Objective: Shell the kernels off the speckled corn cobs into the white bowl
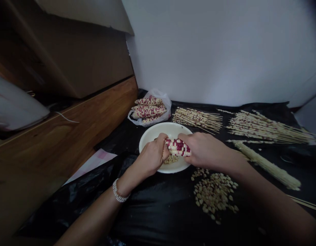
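Observation:
A corn cob point(177, 147) with cream and dark red kernels lies sideways between my two hands, above a white bowl point(147, 136). My left hand point(154, 152) is closed around its left end, and a beaded bracelet circles that wrist. The right end is gripped by my right hand point(205, 150), fingers wrapped round it. Loose kernels point(171, 159) lie in the bowl below the cob. The fingertips of both hands are partly hidden.
Behind the bowl, a plastic bag point(167, 102) holds several cobs point(149, 111). Skewers threaded with kernels point(196, 119) lie in bundles at the back right. Loose kernels point(215, 194) are heaped on black sheeting point(153, 212). A bare cob point(270, 165) lies further right.

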### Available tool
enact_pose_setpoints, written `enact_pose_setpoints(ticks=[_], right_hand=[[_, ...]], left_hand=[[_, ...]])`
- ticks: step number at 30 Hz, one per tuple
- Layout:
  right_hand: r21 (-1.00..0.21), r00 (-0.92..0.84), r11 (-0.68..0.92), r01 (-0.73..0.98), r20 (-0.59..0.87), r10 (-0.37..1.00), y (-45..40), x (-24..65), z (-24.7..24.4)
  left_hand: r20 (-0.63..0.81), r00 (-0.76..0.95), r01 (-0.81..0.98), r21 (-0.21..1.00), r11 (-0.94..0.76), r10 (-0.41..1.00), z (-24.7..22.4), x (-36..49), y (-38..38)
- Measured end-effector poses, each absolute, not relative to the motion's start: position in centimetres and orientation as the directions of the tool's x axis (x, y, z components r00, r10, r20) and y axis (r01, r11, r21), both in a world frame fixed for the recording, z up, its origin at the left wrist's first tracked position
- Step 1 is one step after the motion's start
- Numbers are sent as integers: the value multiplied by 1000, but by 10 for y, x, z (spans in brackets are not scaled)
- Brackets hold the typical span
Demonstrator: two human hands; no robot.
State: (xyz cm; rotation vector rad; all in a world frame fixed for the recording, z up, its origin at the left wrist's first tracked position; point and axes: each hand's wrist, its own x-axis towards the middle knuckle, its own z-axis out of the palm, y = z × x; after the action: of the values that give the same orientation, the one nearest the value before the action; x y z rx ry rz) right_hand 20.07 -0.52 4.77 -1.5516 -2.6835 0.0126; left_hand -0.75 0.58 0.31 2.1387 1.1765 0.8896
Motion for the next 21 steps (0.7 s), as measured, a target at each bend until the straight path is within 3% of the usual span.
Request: enact_pose_setpoints(ticks=[9, 16, 21], right_hand=[[-109, -501, 502, 858, 35, 865, 3, 199, 37], [-193, -499, 489, 850, 1, 867, 5, 204, 47], [-232, -512, 494, 838, -19, 859, 3, 204, 48]], left_hand=[[273, 358, 572, 692, -441, 893, -4, -5, 7], [343, 510, 489, 638, -594, 789, 1, -16, 18], [345, 512, 550, 571, -609, 786, 0, -17, 17]])
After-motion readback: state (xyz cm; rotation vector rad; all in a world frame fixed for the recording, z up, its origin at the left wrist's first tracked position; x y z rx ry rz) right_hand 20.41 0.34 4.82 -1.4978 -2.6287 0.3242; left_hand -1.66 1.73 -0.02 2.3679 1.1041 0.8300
